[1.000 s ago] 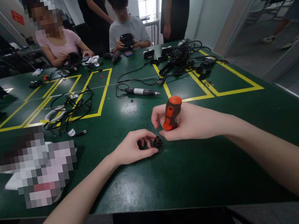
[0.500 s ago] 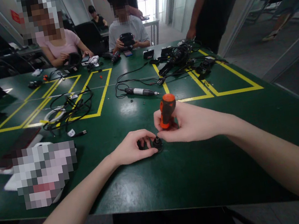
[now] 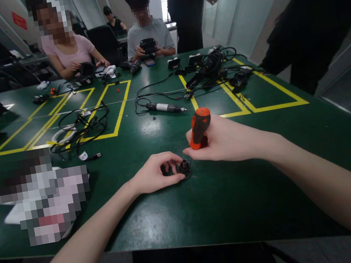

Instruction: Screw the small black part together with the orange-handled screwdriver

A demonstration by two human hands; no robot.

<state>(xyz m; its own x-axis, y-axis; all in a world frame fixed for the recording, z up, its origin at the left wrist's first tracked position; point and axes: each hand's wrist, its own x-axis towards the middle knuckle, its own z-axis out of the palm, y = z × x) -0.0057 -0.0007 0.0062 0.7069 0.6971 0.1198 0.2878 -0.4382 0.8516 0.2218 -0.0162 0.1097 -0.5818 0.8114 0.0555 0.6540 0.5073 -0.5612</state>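
Observation:
My left hand (image 3: 157, 172) rests on the green table, thumb and fingers closed around a small round black part (image 3: 185, 167) with a short stub sticking up. I cannot make out what kind of part it is. My right hand (image 3: 221, 139) grips a screwdriver (image 3: 201, 126) by its orange and dark grey handle, just right of the black part and above the table. The handle leans to the upper right. The shaft and tip of the screwdriver are hidden behind my hand, so I cannot tell whether they touch anything.
Beyond my hands lies a corded electric screwdriver (image 3: 165, 107). Tangled black cables (image 3: 212, 68) cover the far right, and more cables (image 3: 83, 127) the left. A blurred-out packet (image 3: 59, 202) lies near left. Two people sit across the green table (image 3: 260, 207); others stand at right.
My right hand has moved slightly right and up with the screwdriver, away from the black part, and the handle leans more. My left hand stays still. The standing people have shifted.

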